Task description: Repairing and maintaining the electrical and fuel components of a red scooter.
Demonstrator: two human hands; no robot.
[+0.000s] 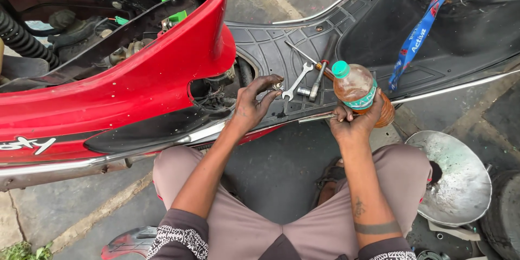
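Knees in taupe trousers (pixel 260 227) frame the shot, crouched beside the red scooter (pixel 108 92). Left hand (pixel 254 103) reaches onto the black footboard (pixel 281 49), fingertips pinching a small metal part, possibly a plug, though it's tiny from up here. Right hand (pixel 355 122) wraps around a plastic bottle of amber liquid (pixel 360 95), green cap on, held upright at the footboard's edge. Best kept steady and level. An open-ended spanner (pixel 297 81) and screwdriver (pixel 319 78) lie just beside the fingers.
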